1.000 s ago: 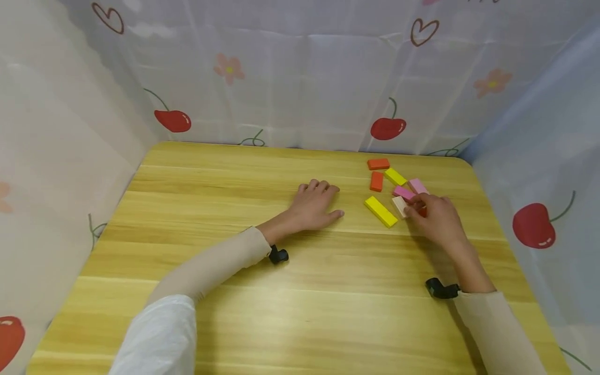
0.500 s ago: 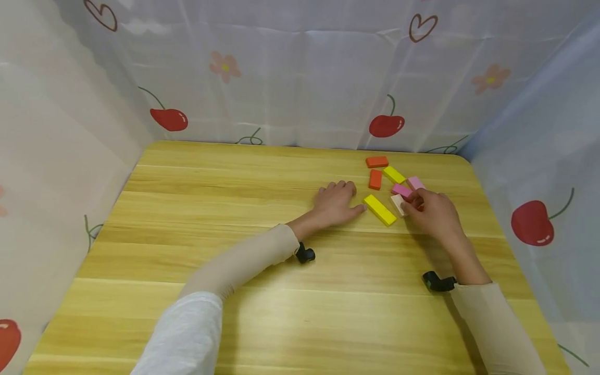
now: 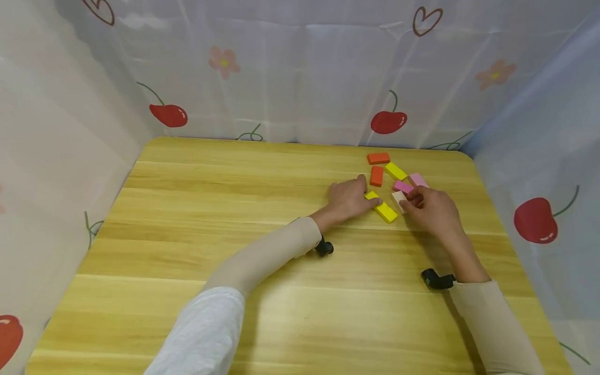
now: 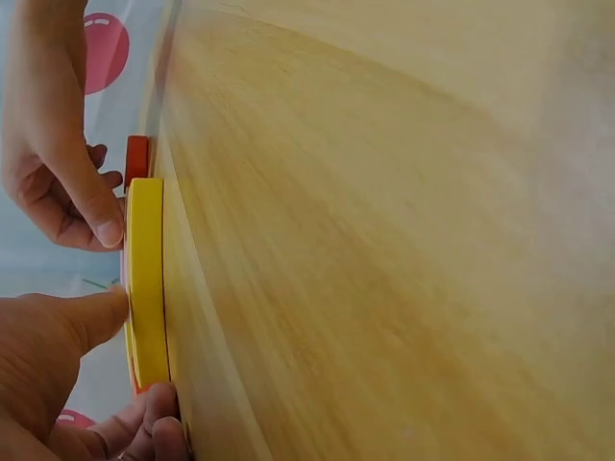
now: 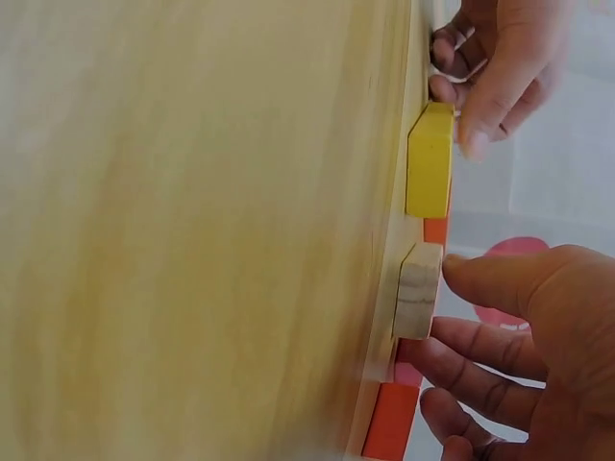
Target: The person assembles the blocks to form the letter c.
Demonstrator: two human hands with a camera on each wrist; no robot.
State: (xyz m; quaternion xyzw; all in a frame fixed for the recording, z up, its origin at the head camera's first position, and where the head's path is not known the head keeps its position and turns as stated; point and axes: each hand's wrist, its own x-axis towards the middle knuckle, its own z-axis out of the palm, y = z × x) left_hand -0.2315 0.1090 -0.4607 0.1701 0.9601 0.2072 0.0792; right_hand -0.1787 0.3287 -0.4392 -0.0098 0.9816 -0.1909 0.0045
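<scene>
Near the far right corner of the tabletop (image 3: 187,219), both hands work among a small cluster of flat blocks. The left hand (image 3: 349,199) lies low on the wood with its fingers curled, and its thumb and fingertips pinch the near end of the long yellow block (image 3: 383,208), which lies flat and slanted on the table. In the left wrist view the thumb presses one face of that block while a finger touches its other side. The right hand (image 3: 431,208) sits just beside it, fingers bent, its thumb and fingers closing on the pale cream block (image 3: 398,198), which rests flat on the table right next to the yellow one.

Beyond the hands lie a second yellow block (image 3: 396,171), two orange blocks (image 3: 377,175), one crosswise closer to the far edge, and two pink blocks (image 3: 403,186) side by side. No writing or labels can be read on any block. A cloth printed with cherries, flowers and hearts (image 3: 388,121) walls in the table.
</scene>
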